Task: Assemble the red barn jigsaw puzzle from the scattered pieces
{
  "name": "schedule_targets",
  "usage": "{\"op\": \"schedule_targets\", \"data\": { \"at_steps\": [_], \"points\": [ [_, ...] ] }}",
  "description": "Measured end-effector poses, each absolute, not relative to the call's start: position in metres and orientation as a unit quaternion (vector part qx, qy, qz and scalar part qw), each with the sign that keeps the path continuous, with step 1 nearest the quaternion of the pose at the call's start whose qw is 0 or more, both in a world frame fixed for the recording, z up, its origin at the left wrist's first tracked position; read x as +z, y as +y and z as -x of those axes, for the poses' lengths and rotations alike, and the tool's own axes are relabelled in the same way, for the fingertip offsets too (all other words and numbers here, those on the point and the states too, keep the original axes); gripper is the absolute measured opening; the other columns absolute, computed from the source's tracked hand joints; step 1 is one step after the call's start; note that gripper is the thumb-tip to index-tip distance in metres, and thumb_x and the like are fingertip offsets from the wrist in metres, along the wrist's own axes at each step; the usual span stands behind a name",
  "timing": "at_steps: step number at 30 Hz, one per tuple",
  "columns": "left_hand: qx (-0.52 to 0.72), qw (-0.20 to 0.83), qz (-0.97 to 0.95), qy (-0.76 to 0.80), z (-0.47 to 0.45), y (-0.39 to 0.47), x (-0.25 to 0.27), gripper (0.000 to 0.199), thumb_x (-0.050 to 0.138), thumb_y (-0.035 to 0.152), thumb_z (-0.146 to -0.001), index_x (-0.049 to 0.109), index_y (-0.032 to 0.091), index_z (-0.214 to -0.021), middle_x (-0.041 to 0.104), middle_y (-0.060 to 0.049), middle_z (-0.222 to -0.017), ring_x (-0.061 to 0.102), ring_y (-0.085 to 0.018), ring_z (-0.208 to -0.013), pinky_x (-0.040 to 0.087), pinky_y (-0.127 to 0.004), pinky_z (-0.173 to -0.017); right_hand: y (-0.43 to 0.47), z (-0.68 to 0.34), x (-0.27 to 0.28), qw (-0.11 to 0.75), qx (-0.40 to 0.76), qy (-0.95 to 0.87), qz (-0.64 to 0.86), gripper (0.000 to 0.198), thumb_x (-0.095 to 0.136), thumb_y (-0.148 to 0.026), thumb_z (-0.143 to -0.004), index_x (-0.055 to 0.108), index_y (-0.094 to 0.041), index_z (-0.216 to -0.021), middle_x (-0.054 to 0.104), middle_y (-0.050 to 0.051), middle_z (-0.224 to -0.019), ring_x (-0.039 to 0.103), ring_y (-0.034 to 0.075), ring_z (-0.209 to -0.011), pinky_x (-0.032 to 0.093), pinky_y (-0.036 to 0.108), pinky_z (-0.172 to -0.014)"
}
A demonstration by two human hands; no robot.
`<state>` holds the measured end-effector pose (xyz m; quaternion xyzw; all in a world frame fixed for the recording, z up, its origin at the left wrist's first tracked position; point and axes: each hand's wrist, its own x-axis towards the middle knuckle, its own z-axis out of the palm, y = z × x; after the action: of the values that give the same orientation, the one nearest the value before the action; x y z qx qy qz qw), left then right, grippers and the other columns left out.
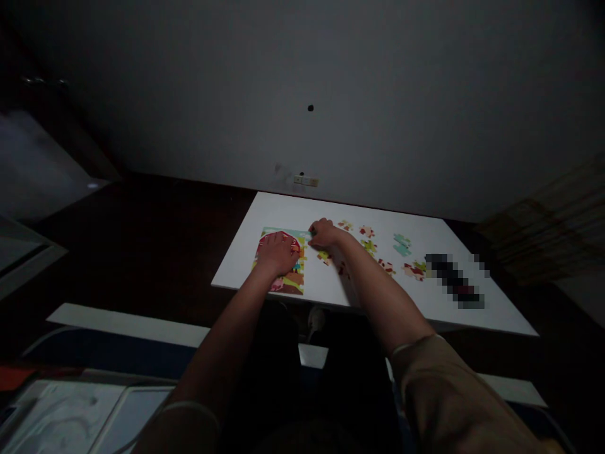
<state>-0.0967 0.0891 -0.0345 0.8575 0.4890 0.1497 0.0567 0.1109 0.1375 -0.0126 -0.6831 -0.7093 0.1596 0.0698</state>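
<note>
My left hand (pixel 278 253) lies flat with its fingers spread on a partly joined jigsaw puzzle (pixel 293 285) at the left of the white table. The puzzle shows a red shape, green and brown areas and a pale green top. At its upper right edge, my right hand (pixel 324 232) is curled with thumb and fingers close together on a pale green puzzle piece (pixel 306 235), which is mostly hidden. A yellow-green puzzle piece (pixel 325 256) lies just below that hand. Under my right forearm, a dark red piece (pixel 343 270) is partly in shadow.
Several loose pieces, among them a red and cream piece (pixel 367 232), a green piece (pixel 368 246) and pale teal pieces (pixel 402 244), lie on the white table (pixel 491 309). A pixelated dark object (pixel 454 282) is at the right. Behind stands a wall with a socket strip (pixel 306 181).
</note>
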Motion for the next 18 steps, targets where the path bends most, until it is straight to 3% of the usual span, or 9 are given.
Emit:
{"op": "schedule_targets", "data": {
  "at_steps": [3, 5, 11, 14, 18],
  "points": [
    [0.158, 0.058, -0.857, 0.487, 0.082, 0.094, -0.036, 0.052, 0.04, 0.042, -0.091, 0.047, 0.011, -0.132, 0.041, -0.018, -0.144, 0.031, -0.032, -0.133, 0.021, -0.05, -0.11, 0.138, -0.11, -0.009, 0.071, 0.173, -0.703, 0.686, 0.035, 0.079, -0.026, -0.062, 0.063, -0.022, -0.094, 0.061, 0.008, -0.108, 0.054, 0.026, -0.103, 0.043, 0.035, -0.089],
    [0.157, 0.067, -0.858, 0.485, 0.076, 0.097, -0.04, 0.054, 0.037, 0.043, -0.092, 0.041, 0.014, -0.138, 0.034, -0.014, -0.149, 0.026, -0.032, -0.138, 0.019, -0.053, -0.111, 0.136, -0.109, -0.009, 0.076, 0.182, -0.7, 0.687, 0.038, 0.077, -0.026, -0.066, 0.061, -0.021, -0.1, 0.063, 0.005, -0.106, 0.055, 0.021, -0.097, 0.043, 0.031, -0.085],
    [0.145, 0.062, -0.865, 0.476, 0.074, 0.105, -0.051, 0.058, 0.034, 0.048, -0.092, 0.036, 0.02, -0.143, 0.029, -0.011, -0.153, 0.022, -0.033, -0.14, 0.016, -0.054, -0.113, 0.136, -0.107, -0.012, 0.137, 0.207, -0.685, 0.685, 0.03, 0.071, -0.013, -0.074, 0.056, -0.018, -0.099, 0.064, -0.005, -0.091, 0.05, 0.015, -0.096, 0.034, 0.03, -0.093],
    [0.144, 0.051, -0.871, 0.467, 0.074, 0.105, -0.051, 0.059, 0.033, 0.047, -0.093, 0.034, 0.017, -0.144, 0.028, -0.013, -0.153, 0.022, -0.034, -0.14, 0.015, -0.055, -0.112, 0.139, -0.107, -0.012, 0.167, 0.225, -0.701, 0.655, 0.032, 0.065, -0.004, -0.074, 0.056, -0.016, -0.103, 0.065, -0.005, -0.09, 0.051, 0.013, -0.092, 0.036, 0.026, -0.09],
    [0.13, 0.055, -0.864, 0.482, 0.072, 0.104, -0.047, 0.057, 0.032, 0.048, -0.092, 0.035, 0.023, -0.143, 0.028, -0.01, -0.153, 0.021, -0.033, -0.141, 0.017, -0.055, -0.111, 0.143, -0.108, -0.014, 0.183, 0.204, -0.722, 0.636, 0.041, 0.064, -0.004, -0.072, 0.059, -0.017, -0.11, 0.063, 0.001, -0.108, 0.053, 0.015, -0.096, 0.039, 0.024, -0.087]
  ]
}}
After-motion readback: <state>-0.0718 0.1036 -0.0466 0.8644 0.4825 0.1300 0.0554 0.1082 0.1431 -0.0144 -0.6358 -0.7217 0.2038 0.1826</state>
